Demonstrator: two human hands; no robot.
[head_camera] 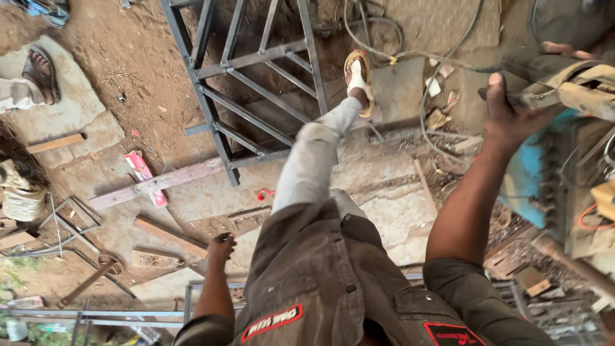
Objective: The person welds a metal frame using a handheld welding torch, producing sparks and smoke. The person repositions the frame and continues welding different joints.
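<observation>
A: We begin nearest to us, at the dark work shirt (333,282) with its red patches, seen from above. Our left hand (221,247) hangs low at the left, fingers curled in against something small and dark; we cannot tell what it is, nor how firmly it is pinched.

B: Just beyond that hand we see a wooden plank (168,236) lying on the dirt, and nearer us, along the bottom edge, a thin metal rail (115,315).

A: Our right arm reaches up and to the right. The right hand (512,112) is wrapped around the handle of a power tool (564,80), thumb on the left side and fingertips showing over the far side, so the grip is pressed tight around it. The tool sits at the far right, above a blue machine housing (528,176).

B: From the tool a grey cable (426,90) runs left and loops over the ground.

A: In the middle, our pale trouser leg (314,163) stretches away, and the sandalled foot (357,80) rests by the welded steel frame (250,96), which lies across the earth.

B: Left of the frame we see a long flat bar (157,184) with a red and white packet (144,174) touching it. Far left, another person's sandalled foot (38,74) stands on a stone slab (77,109).
</observation>
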